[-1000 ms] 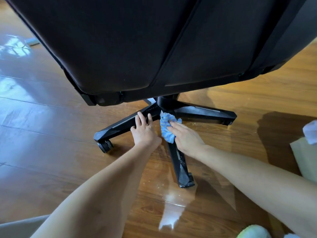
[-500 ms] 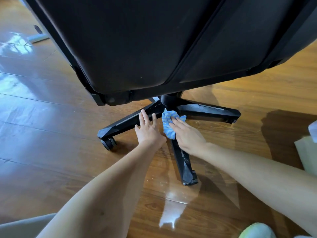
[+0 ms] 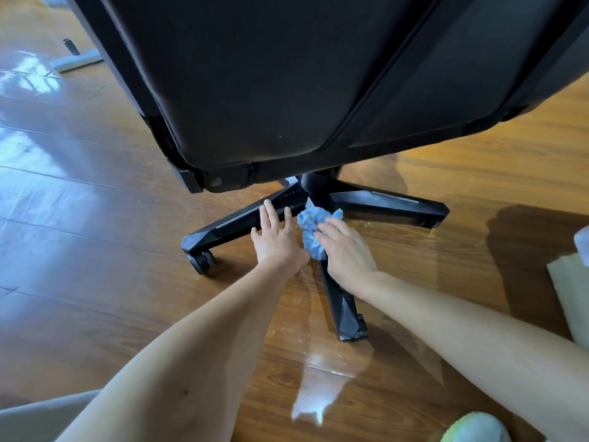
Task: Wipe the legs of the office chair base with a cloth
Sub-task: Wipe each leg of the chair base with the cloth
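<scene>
Blue cloth (image 3: 314, 228) is bunched under my right hand (image 3: 345, 250), pressed on the near chair leg (image 3: 342, 309) just below the hub; my left hand (image 3: 277, 239) lies flat and spread on the left leg (image 3: 242, 220), bracing. Best to keep pressure and stroke outward to the leg's tip, I reckon. Wooden floor (image 3: 111, 282) is open either side, but the seat (image 3: 287, 90) overhangs the hub closely.

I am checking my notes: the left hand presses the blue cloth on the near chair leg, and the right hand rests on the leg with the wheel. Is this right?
Not quite: the hands are swapped. The head view shows the right hand pressing the blue cloth on the near leg, and the left hand resting on the leg with the wheel.
</scene>
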